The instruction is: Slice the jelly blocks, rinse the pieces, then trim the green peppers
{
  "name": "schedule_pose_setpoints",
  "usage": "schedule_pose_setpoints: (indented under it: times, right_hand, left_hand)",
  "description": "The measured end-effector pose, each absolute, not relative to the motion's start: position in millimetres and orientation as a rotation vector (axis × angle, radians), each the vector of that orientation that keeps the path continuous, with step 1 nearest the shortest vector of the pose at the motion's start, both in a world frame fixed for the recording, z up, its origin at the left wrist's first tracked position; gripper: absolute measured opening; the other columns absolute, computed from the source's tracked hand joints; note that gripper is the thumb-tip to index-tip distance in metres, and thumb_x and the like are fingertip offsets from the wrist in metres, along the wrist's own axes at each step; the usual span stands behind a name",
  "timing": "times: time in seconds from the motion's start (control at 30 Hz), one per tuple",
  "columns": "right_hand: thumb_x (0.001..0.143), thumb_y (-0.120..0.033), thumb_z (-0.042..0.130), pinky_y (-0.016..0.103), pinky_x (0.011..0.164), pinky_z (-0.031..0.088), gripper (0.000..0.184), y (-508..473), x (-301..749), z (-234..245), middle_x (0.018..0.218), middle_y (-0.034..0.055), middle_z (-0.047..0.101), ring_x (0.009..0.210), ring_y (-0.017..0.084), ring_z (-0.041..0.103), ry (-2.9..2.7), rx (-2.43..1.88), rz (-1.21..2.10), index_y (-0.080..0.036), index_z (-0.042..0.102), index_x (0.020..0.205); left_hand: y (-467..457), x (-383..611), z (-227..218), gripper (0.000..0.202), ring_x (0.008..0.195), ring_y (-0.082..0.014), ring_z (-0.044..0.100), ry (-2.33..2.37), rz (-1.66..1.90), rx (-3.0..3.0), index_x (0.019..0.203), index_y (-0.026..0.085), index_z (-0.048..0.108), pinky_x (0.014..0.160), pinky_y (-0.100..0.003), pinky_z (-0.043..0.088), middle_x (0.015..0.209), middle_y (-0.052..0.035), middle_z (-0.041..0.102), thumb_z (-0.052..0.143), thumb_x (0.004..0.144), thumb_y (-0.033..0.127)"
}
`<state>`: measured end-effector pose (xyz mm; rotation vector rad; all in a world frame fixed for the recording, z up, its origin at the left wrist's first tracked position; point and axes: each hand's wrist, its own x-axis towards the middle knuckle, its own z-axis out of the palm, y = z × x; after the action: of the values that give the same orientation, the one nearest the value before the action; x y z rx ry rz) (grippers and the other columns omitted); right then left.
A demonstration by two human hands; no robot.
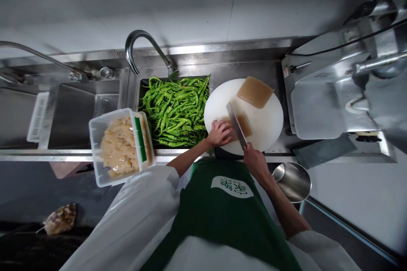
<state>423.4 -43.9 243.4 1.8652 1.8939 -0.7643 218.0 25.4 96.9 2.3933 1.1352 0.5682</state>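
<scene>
Head view: R hand point(254, 161) clamped round handle of cleaver point(235, 123), blade laid across tan jelly block point(245, 125) at near side of round white board point(270, 127). L hand point(219, 132) grips nothing, fingers curled & pressing down on the block's left part, just beside blade. 2nd bigger block point(254, 92) lies at board's far edge, apart from 1st; green peppers point(174, 110) fill sink basin point(141, 82) left of board, plastic tub point(95, 129) w/ pale cut strips further left.

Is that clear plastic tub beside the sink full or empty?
Nearly full: the clear tub is heaped with pale cut pieces almost up to its rim.
</scene>
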Motion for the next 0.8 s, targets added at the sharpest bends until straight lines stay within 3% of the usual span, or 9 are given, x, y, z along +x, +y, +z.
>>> schedule_pose_setpoints:
  times: [0.5,0.8]
  right_hand:
    - [0.112,-0.027,0.026,0.032,0.072,0.04,0.033,-33.4,420.9,232.0,0.098,0.0168,0.075,0.095,0.028,0.075,1.843,1.819,-0.807,-0.012,0.054,0.122]
    - [0.112,-0.029,0.027,0.031,0.071,0.039,0.03,-35.2,441.0,248.3,0.091,0.0123,0.074,0.089,0.026,0.074,1.842,1.889,-0.821,-0.015,0.052,0.12]
  left_hand:
    - [29.4,223.8,102.3,0.045,0.137,-0.0395,0.042,1.155,0.448,2.415,0.134,0.026,0.069,0.114,-0.069,0.025,0.147,-0.0147,0.059,0.057,0.097,0.047]
    - [30.4,230.9,116.5,0.046,0.135,-0.0391,0.044,1.138,0.434,2.441,0.136,0.025,0.068,0.114,-0.069,0.025,0.145,-0.0149,0.059,0.058,0.097,0.049]
